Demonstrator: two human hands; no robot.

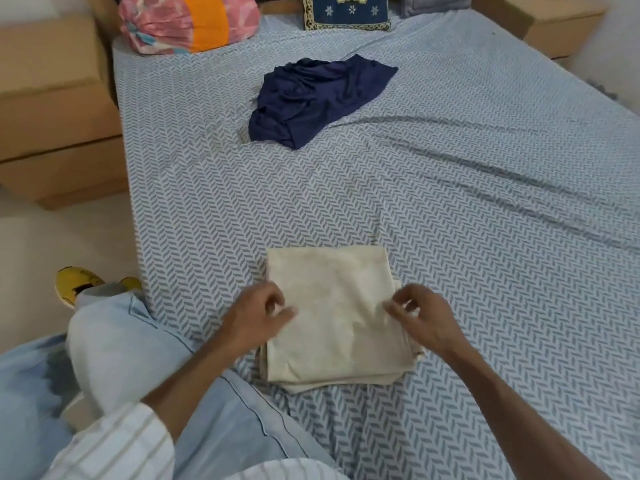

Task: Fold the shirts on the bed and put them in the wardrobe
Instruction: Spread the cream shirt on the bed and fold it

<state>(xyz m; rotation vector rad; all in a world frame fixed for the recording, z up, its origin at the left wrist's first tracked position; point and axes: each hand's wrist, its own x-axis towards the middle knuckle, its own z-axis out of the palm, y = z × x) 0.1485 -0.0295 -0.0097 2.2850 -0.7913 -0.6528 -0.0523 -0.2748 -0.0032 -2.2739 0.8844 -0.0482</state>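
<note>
The person's knee [114, 344], in pale blue trousers, sits closest, pressed against the near left edge of the bed [485, 202], and that bed, under a blue-and-white herringbone sheet, is the landmark for all else. Up at its head lie a pink-and-orange bundle [188, 24] to the left and a dark embroidered cushion [346, 12] beside it. Toward the middle of the bed, well apart from the hands, the navy shirt [311, 98] lies crumpled and unfolded. At the bed's near edge the beige shirt [337, 320] is already a neat layered rectangle. The left hand [258, 315] is over its left edge with fingers loosely curled; whether it pinches cloth I cannot tell. The right hand [420, 317] is at the right edge with fingers bent as if nipping the fabric, though blur leaves that uncertain too. To finish this fold well, I would press the edges flat, square the stacked layers so none peeks out at the bottom, then lift from underneath with both palms so it keeps shape on the way to the wardrobe, which is out of view.
</note>
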